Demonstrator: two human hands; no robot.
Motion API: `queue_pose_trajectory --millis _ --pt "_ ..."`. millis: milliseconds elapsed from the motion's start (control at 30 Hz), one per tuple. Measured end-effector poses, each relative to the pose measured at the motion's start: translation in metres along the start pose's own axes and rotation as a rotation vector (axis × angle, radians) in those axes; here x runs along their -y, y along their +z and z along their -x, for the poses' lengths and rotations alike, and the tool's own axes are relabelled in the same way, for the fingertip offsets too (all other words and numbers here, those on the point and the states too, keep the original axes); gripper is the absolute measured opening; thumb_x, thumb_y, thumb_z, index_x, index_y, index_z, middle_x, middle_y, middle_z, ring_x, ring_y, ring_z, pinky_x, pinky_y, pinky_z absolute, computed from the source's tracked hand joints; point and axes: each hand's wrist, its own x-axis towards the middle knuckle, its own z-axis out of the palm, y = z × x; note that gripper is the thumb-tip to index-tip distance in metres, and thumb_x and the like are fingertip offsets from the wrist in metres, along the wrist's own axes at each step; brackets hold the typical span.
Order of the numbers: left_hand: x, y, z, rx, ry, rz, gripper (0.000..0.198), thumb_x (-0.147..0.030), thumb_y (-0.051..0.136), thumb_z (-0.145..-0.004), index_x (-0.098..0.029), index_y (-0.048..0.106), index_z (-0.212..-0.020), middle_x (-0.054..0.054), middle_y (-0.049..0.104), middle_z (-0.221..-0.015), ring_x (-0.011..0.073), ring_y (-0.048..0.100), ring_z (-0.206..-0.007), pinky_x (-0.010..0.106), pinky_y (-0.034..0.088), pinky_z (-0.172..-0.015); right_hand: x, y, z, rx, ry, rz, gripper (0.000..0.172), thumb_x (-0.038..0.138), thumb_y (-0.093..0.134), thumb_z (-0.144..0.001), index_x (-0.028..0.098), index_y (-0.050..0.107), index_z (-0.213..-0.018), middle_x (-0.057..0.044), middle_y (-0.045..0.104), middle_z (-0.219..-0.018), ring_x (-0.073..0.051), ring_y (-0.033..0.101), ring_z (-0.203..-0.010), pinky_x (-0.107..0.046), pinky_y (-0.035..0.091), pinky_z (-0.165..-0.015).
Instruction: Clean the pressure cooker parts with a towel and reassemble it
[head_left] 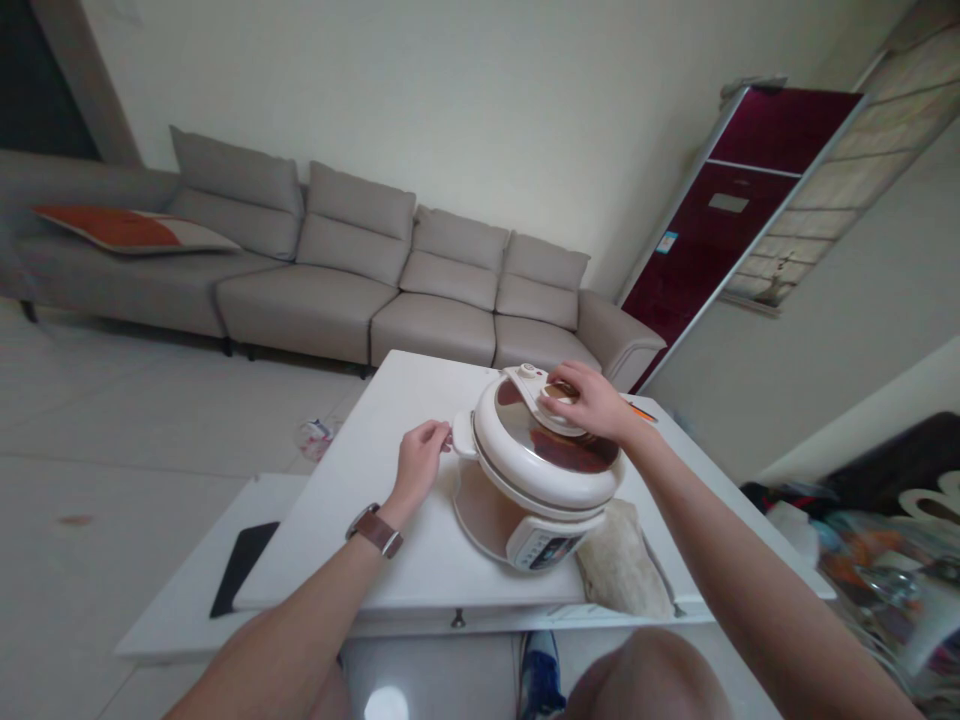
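A white and beige electric pressure cooker (491,515) stands on a white table (360,440), its control panel (551,542) facing me. Its round lid (491,430) is on top and has a dark see-through window. My right hand (589,398) is closed around the knob in the middle of the lid. At the cooker's left side, my left hand (424,455), below which a brown-strapped watch is worn, has its fingers closed on the side handle (464,436). A light, crumpled cloth (622,565) lies against the cooker's right side.
An orange pencil-like stick (643,411) lies behind my right wrist. A dark flat object (244,568) rests on a lower white surface at left. Beyond the table stands a grey sofa (315,300). A dark red refrigerator (709,220) and a heap of items (885,580) are at right.
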Motion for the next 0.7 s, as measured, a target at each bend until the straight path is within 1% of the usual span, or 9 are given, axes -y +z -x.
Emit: queue_pose_trajectory --millis 133,233,400,533,700 --pt "-0.002 0.0 0.001 0.053 -0.048 0.016 0.032 -0.047 0.063 -0.082 -0.02 0.064 -0.065 0.001 0.061 -0.063 0.0162 0.057 -0.063 0.028 0.045 -0.063 -0.005 0.005 -0.006 0.085 -0.087 0.105 0.029 0.044 0.054 -0.096 0.018 0.065 -0.089 -0.007 0.062 -0.089 -0.021 0.056 -0.086 -0.03 0.038 -0.075" --pt "-0.002 0.002 0.002 0.087 -0.061 0.031 0.037 -0.052 0.062 -0.083 -0.02 0.06 -0.063 0.0 0.057 -0.061 0.0151 0.055 -0.06 0.027 0.044 -0.061 -0.008 0.008 -0.01 0.112 -0.096 0.144 0.03 0.045 0.052 -0.096 0.019 0.064 -0.085 -0.007 0.062 -0.087 -0.02 0.055 -0.081 -0.029 0.036 -0.071" --pt "0.002 0.007 0.001 0.109 -0.083 0.053 0.039 -0.054 0.058 -0.085 -0.021 0.056 -0.066 -0.001 0.054 -0.061 0.0143 0.055 -0.059 0.026 0.044 -0.058 -0.012 0.011 -0.012 0.098 -0.114 0.116 0.033 0.046 0.05 -0.096 0.018 0.065 -0.085 -0.006 0.063 -0.085 -0.018 0.055 -0.075 -0.029 0.034 -0.07" --pt "0.006 0.012 0.001 0.093 -0.077 0.069 0.04 -0.054 0.058 -0.085 -0.021 0.054 -0.064 -0.002 0.051 -0.061 0.0142 0.053 -0.059 0.026 0.044 -0.056 -0.014 0.012 -0.013 0.063 -0.144 0.087 0.035 0.047 0.05 -0.095 0.018 0.063 -0.08 -0.006 0.062 -0.081 -0.018 0.054 -0.073 -0.029 0.035 -0.07" --pt "0.006 0.016 0.001 0.074 -0.065 0.078 0.042 -0.056 0.058 -0.086 -0.022 0.05 -0.063 -0.002 0.048 -0.06 0.014 0.05 -0.058 0.026 0.044 -0.054 -0.018 0.013 -0.013 0.052 -0.169 0.093 0.037 0.049 0.048 -0.095 0.019 0.062 -0.079 -0.006 0.06 -0.079 -0.018 0.054 -0.073 -0.029 0.035 -0.071"
